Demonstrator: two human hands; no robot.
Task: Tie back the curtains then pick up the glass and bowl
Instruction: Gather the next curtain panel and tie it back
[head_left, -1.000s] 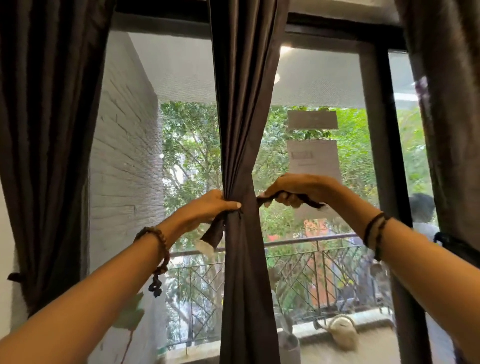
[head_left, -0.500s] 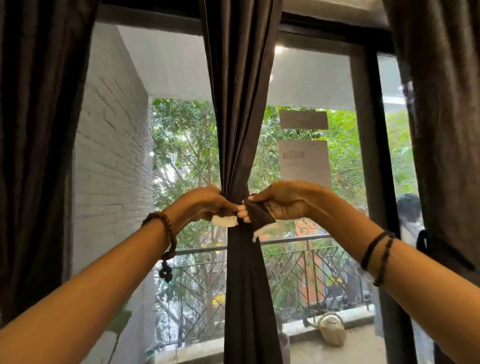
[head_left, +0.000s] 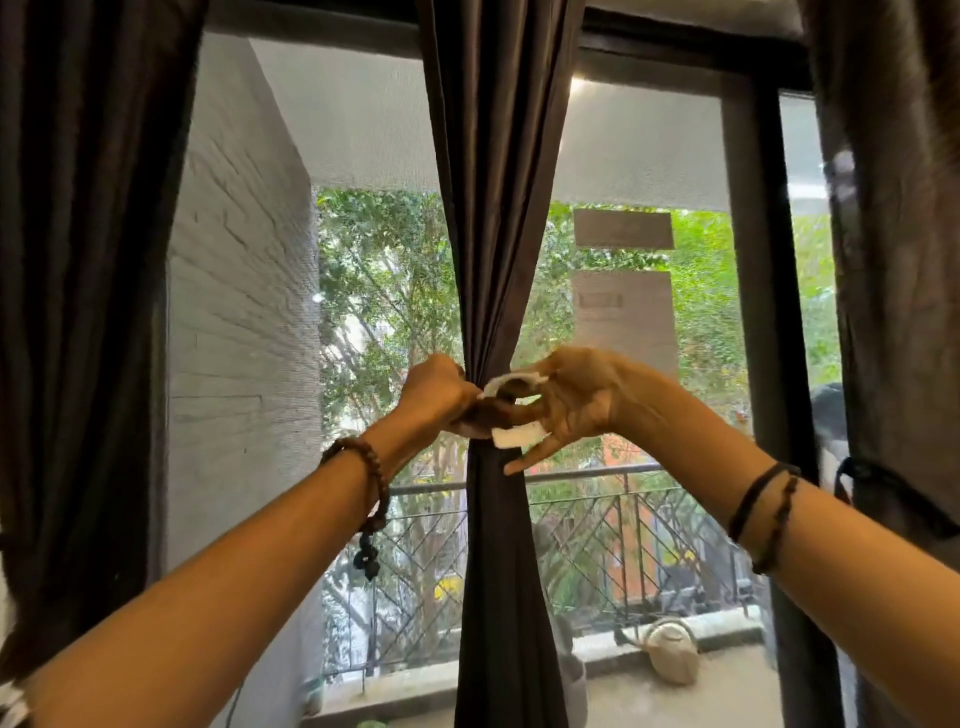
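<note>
Three dark curtains (head_left: 498, 208) hung at the window, two hands (head_left: 434, 397) worked one tieback (head_left: 511, 410), one watering can (head_left: 672, 652) sat outside, and three bracelets (head_left: 371, 483) circled the wrists.

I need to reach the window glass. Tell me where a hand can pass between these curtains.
Open gaps lie either side of the middle curtain: left toward the left curtain, right toward the window frame. Crowded at the tie, where left hand and right hand work.

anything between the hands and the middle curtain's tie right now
Nothing visible. The left hand and the right hand are already on the tie wrapped around the gathered middle curtain.
</note>
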